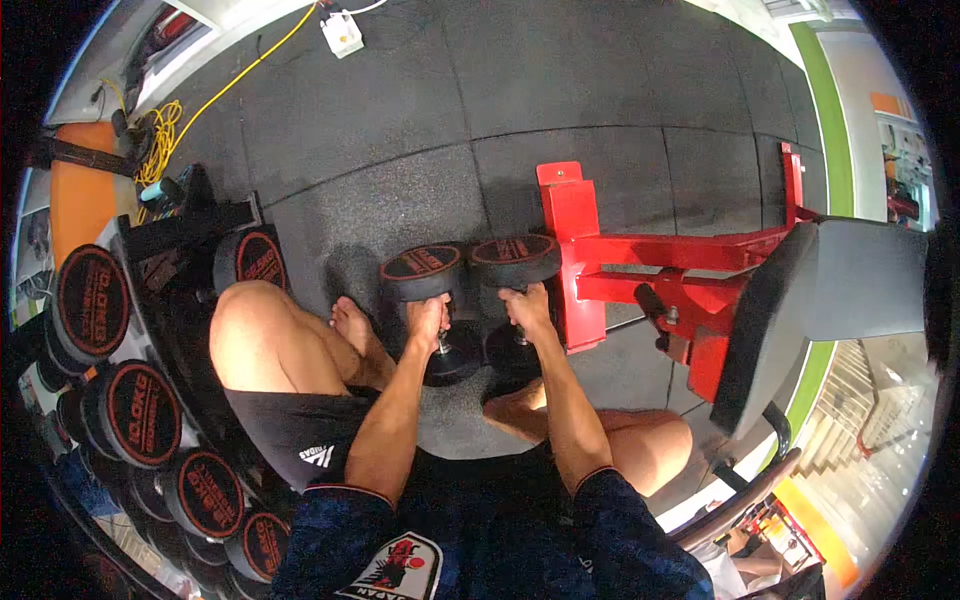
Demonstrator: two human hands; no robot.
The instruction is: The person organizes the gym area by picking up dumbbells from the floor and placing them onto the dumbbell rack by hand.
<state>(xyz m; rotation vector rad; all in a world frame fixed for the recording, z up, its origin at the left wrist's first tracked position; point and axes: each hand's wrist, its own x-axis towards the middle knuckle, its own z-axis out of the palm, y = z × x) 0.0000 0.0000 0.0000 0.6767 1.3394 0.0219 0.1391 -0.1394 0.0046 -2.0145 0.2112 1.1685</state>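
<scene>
Two black dumbbells with red lettering stand side by side on the dark floor mats between my bare feet. My left hand (429, 318) is wrapped round the handle of the left dumbbell (421, 266). Round the handle of the right dumbbell (515, 256), my right hand (526, 308) is closed. The upper heads of both dumbbells are close together, and their lower heads show beneath my hands. Parts of both handles are hidden by my fingers.
A rack at the left holds several dumbbells (143, 413). Close on the right is a red metal frame (575, 270) with a black padded bench (765, 330). A yellow cable (160, 150) lies coiled at the upper left, and a white power socket (342, 34) sits near the top.
</scene>
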